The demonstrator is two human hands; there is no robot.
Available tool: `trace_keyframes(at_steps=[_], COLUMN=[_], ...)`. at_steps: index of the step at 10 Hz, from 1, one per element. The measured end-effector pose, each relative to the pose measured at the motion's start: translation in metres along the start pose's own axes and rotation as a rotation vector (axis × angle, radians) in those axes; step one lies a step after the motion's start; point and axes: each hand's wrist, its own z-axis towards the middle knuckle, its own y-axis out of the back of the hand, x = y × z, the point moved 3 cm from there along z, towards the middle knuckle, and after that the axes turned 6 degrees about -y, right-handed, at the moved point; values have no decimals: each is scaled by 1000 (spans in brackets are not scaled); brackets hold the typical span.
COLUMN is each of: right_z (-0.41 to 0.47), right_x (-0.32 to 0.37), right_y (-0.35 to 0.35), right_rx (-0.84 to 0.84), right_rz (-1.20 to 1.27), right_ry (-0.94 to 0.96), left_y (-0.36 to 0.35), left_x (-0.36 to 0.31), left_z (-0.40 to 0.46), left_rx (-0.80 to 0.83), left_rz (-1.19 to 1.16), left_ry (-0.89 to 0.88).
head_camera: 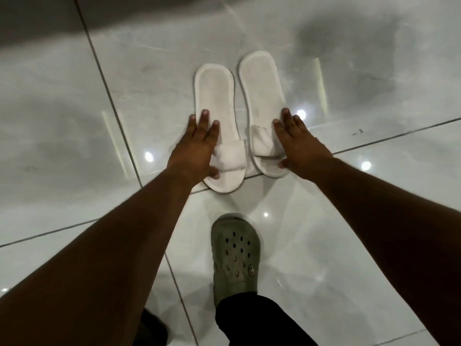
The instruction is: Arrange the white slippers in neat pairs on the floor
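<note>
Two white slippers lie side by side on the glossy tiled floor, heels away from me, toe straps toward me. My left hand (pixel 197 143) rests flat on the left edge of the left slipper (pixel 217 101), fingers spread, thumb by its strap. My right hand (pixel 298 143) lies flat against the right edge of the right slipper (pixel 260 86), fingers apart, thumb near its toe end. Neither hand is closed around a slipper. The right slipper sits a little farther from me than the left one, with a narrow gap between them.
My foot in a grey-green clog (pixel 235 255) stands on the tiles just below the slippers, with a dark trouser leg (pixel 259 320) behind it. Dark grout lines (pixel 112 108) cross the pale floor. Ceiling lights reflect as bright spots.
</note>
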Motion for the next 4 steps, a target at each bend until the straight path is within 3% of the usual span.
trace_keyframes(at_steps=[2, 4], right_z=[-2, -51], right_x=[0, 29], right_y=[5, 37], right_rx=[11, -8], right_rz=[-13, -59], right_ry=[1, -16], left_y=[2, 24], left_x=[-5, -3], left_z=[0, -57], left_rx=[-19, -5], left_rz=[-7, -31], left_ry=[15, 190])
